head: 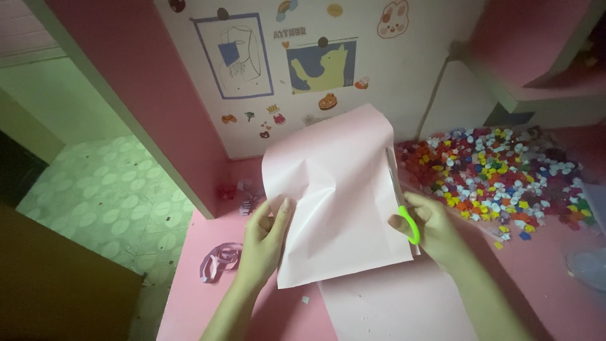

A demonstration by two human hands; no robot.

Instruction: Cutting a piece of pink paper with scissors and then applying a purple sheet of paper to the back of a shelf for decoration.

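From the head camera, a pale pink paper sheet [338, 196] stands lifted over the middle of the pink counter [543, 278]. The left hand [265, 237], at 8 o'clock of the sheet, pinches its left edge, grip closed on the paper. The right hand [432, 227], at 3 o'clock, has its grip closed through the green handles of the scissors [404, 211], whose blades run up along the sheet's right edge. The paper looks light, thin and floppy, likely to crease or tear; holding it by the edge near the cut line seems best. A second pink sheet [398, 303] lies flat at 6 o'clock. A heap of small colourful folded pieces [499, 170] spreads at 2 o'clock, close to the scissors hand. A curled paper strip [218, 260] lies at 8 o'clock.
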